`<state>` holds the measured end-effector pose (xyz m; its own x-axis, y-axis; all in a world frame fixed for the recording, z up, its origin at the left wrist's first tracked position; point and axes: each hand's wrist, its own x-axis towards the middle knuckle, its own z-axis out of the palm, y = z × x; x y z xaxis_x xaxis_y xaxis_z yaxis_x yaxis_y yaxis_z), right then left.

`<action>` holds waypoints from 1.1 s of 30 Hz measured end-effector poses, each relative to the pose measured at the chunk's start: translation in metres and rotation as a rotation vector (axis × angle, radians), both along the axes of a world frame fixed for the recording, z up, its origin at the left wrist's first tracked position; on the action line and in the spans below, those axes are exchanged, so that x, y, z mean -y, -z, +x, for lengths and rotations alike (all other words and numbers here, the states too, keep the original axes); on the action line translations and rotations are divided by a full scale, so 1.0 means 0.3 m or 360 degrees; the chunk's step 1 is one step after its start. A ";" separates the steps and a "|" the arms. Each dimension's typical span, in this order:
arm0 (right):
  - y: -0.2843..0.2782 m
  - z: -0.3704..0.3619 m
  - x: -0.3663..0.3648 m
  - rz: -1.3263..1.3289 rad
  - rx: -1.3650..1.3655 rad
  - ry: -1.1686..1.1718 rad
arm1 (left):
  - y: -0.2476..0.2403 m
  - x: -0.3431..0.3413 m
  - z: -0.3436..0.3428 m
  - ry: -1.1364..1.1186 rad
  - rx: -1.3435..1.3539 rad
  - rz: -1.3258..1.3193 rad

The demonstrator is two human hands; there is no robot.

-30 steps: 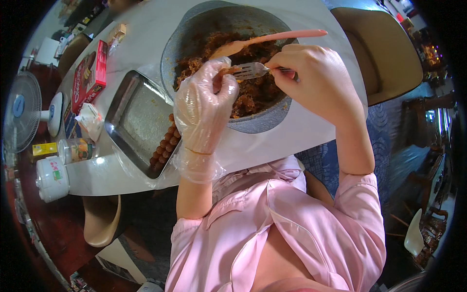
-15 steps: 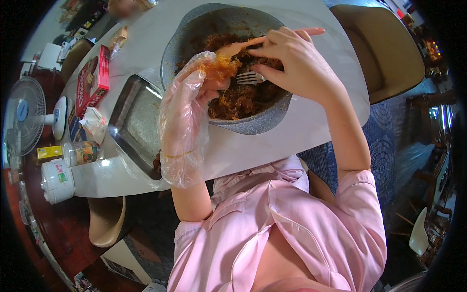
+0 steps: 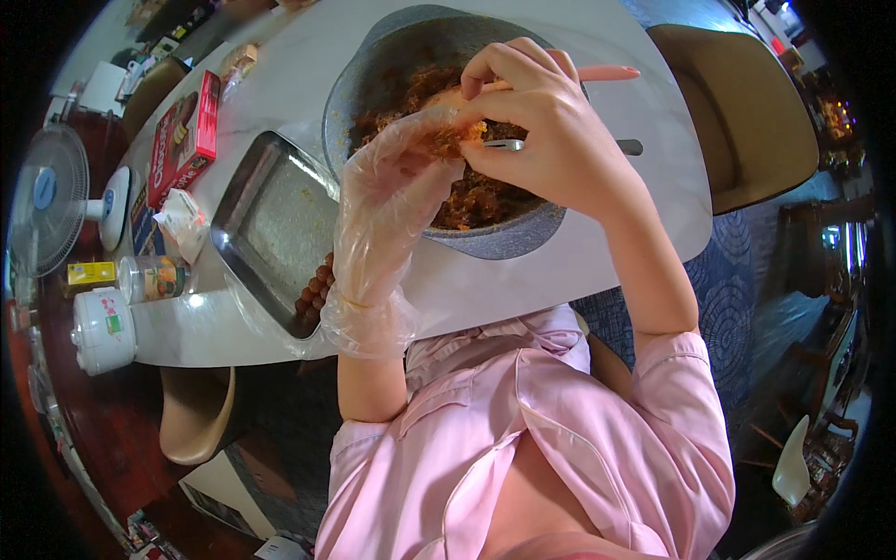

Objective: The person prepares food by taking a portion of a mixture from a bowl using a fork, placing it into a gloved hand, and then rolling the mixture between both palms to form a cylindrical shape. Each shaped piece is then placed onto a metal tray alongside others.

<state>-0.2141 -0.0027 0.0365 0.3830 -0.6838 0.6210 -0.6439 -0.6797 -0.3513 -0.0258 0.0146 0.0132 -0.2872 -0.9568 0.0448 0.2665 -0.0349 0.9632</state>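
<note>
My left hand (image 3: 397, 168), in a clear plastic glove, is closed around a clump of orange-brown shredded food (image 3: 476, 131) over the grey speckled pot (image 3: 509, 245). My bare right hand (image 3: 551, 121) meets it there, thumb and fingers curled in on the clump. More dark shredded food (image 3: 481, 201) lies in the pot. Beneath my right hand a fork (image 3: 630, 147) lies across the pot, its middle hidden. The pink handle (image 3: 607, 73) of a utensil sticks out past the rim; its far end is mostly covered by my hands.
Left of the pot is a rectangular metal tray (image 3: 271, 224) with several brown balls (image 3: 315, 291) in its near corner. Beyond it stand a red box (image 3: 187, 135), a crumpled white packet (image 3: 182, 224) and a clear jar (image 3: 154, 278). A brown chair (image 3: 737, 112) is at the right.
My left hand has moved right and slightly up with the clump. My right hand has come to meet it, covering the fork's tines. The balls in the tray are more exposed.
</note>
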 end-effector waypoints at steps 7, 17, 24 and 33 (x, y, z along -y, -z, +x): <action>-0.010 0.002 -0.012 -0.0063 -0.0088 0.0029 | 0.007 -0.012 0.015 -0.0040 0.0290 -0.0193; -0.028 0.004 -0.035 0.0116 -0.0158 -0.0099 | 0.005 0.001 0.034 0.0124 0.0047 0.0085; 0.005 -0.034 -0.014 0.0207 -0.0003 -0.0080 | -0.014 -0.005 0.060 -0.0158 0.0246 -0.0011; 0.092 -0.020 -0.019 0.0399 -0.0299 0.0022 | -0.039 -0.010 0.115 -0.0345 0.0186 0.0090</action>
